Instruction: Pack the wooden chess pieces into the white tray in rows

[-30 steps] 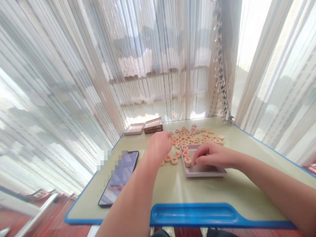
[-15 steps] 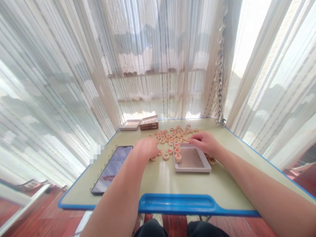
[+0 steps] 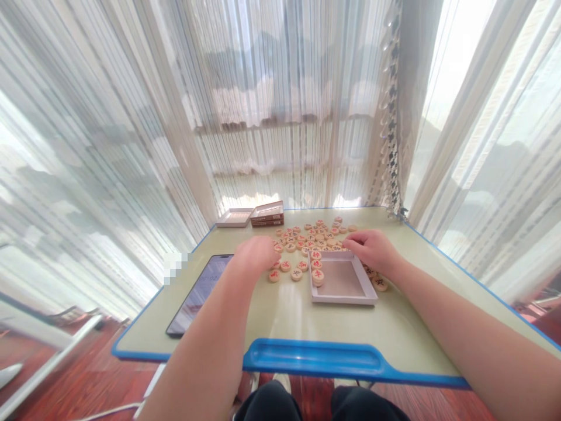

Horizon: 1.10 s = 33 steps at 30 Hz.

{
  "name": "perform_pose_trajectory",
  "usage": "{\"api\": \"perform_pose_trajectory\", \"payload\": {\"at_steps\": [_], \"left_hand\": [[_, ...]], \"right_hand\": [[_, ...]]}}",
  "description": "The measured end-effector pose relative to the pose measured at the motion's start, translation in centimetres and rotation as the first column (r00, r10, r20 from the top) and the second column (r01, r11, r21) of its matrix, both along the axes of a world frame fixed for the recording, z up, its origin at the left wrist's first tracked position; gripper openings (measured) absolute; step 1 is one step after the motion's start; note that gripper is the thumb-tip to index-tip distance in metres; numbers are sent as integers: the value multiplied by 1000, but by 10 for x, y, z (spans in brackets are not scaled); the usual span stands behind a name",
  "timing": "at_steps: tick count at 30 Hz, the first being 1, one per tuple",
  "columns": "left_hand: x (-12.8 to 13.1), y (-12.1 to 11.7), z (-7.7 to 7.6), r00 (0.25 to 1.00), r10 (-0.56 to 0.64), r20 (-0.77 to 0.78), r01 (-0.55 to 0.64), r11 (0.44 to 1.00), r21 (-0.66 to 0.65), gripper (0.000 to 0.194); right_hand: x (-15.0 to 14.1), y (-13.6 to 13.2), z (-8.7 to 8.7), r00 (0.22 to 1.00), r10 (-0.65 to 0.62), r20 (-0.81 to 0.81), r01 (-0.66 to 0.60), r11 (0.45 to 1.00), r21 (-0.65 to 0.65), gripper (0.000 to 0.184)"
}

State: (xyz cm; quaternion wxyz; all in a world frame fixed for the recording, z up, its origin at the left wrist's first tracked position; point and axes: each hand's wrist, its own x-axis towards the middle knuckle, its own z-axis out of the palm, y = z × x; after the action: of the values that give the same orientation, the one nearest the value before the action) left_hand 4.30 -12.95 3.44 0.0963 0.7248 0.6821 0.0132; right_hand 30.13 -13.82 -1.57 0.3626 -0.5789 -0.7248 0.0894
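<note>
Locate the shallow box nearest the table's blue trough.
The shallow box sits right of centre in the head view, with the right hand by its far right corner and loose round pieces beyond it and to its left.

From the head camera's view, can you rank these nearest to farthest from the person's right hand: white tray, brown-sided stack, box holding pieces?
1. Box holding pieces: close by the right hand.
2. Brown-sided stack: back left.
3. White tray: farther left, beyond the stack.

Both hands (image 3: 257, 255) by scattered round pieces (image 3: 301, 245), a few more inside an open box (image 3: 346, 280)
</note>
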Motion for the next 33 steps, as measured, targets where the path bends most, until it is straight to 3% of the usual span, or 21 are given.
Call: {"api": "perform_pose_trajectory", "payload": {"at_steps": [5, 15, 18, 21, 25, 29, 31, 33], "left_hand": [[7, -3, 2, 991, -53, -122, 45, 997, -66, 18], [6, -7, 1, 995, -101, -5, 99, 979, -176, 20], [6, -4, -1, 989, -145, -28, 138, 977, -163, 17], [6, -2, -3, 988, -140, -61, 134, 986, -96, 13], [8, 0, -8, 988, -154, -14, 154, 986, 69, 16], [11, 6, -17, 954, -237, 184, 223, 970, 93, 11], [15, 8, -22, 900, -327, 289, 282, 941, 189, 12], [21, 5, -24, 836, -380, 396, 266, 912, 314, 13]], "right_hand": [[-2, -2, 0, 997, 43, 63, -45, 999, 26, 27], [-1, -5, 3, 970, 166, 175, -176, 984, 38, 44], [-1, -6, 4, 972, 175, 154, -186, 981, 58, 37], [-2, -6, 4, 977, 178, 117, -186, 981, 62, 30], [-2, -6, 3, 978, 158, 134, -166, 985, 47, 33], [-1, -4, 0, 976, 120, 184, -139, 986, 91, 41], [0, -6, 1, 979, 101, 177, -122, 986, 111, 40], [-3, -12, 6, 990, 82, 118, -97, 987, 130, 35]]}}
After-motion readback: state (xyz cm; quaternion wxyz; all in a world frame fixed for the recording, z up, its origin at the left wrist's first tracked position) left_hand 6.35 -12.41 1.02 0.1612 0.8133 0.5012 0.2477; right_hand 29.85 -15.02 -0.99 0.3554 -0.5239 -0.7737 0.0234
